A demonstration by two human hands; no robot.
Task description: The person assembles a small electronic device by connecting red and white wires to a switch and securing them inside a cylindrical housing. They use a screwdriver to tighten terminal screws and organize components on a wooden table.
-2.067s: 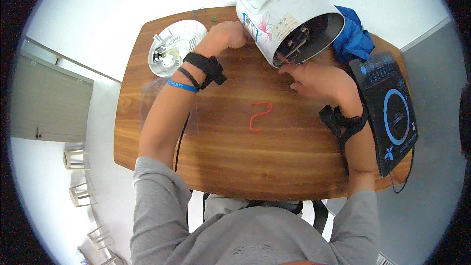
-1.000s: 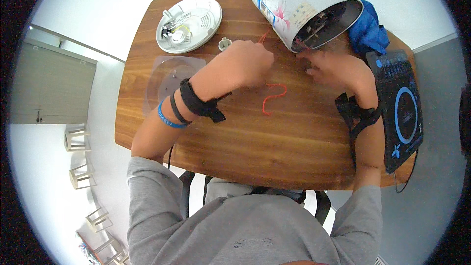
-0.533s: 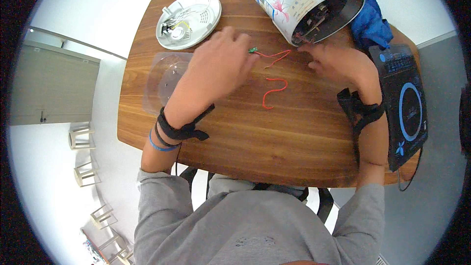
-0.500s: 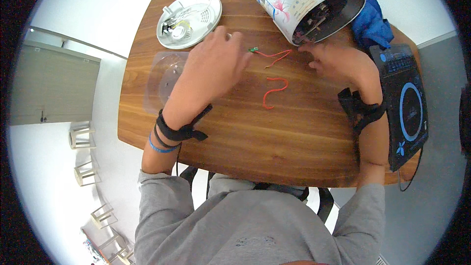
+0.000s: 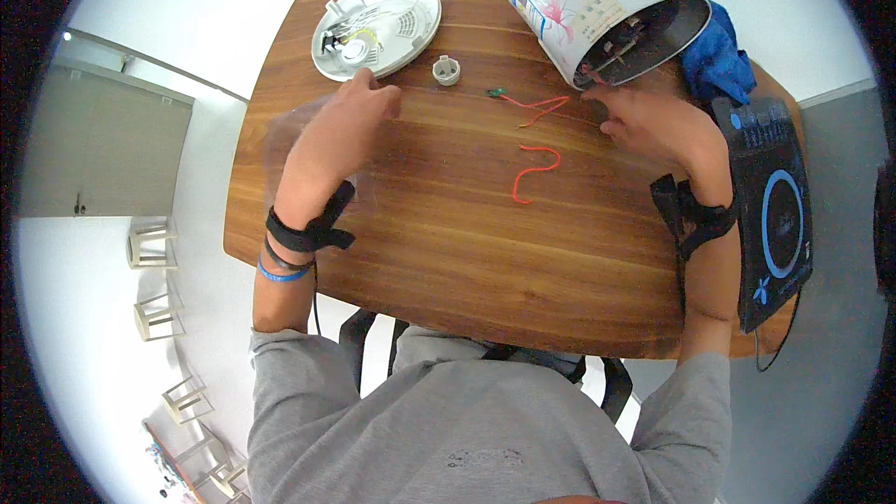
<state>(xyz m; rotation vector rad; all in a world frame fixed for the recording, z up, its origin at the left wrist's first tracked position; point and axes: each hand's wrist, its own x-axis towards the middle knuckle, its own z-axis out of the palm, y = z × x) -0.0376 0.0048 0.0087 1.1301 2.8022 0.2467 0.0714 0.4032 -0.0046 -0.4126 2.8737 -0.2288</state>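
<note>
Two hands on a wooden table (image 5: 448, 243), both bare, each wrist with a black strap. Left hand (image 5: 341, 126) lies palm down, fingers loosely curled, tips just below the white round plate (image 5: 378, 26); holding nothing that can be seen, and whether the tips touch the plate rim is not clear. A clear plastic sheet (image 5: 280, 145) lies under and beside that hand. Small grey cap (image 5: 446, 69) sits just right of the left fingertips, apart from them. The plate holds small metal and wire bits, too small to tell.

Right hand (image 5: 653, 126) rests at the open bottom of a white flowered cooker (image 5: 597, 0), which lies tipped on its side just above the fingers. Fingers bent, reaching toward the opening's lower rim; whether they pinch anything cannot be told. A thin red wire with a green end (image 5: 527, 107) lies just left of the right fingertips, running toward the cooker opening. A second, loose red wire (image 5: 534, 171) in a hook shape lies below it, between the two hands, touching neither.

Blue cloth (image 5: 714, 61) bunched just above the right hand, behind the cooker. Black hotplate with a blue ring (image 5: 775, 215) sits right of the right wrist, at the table edge.
</note>
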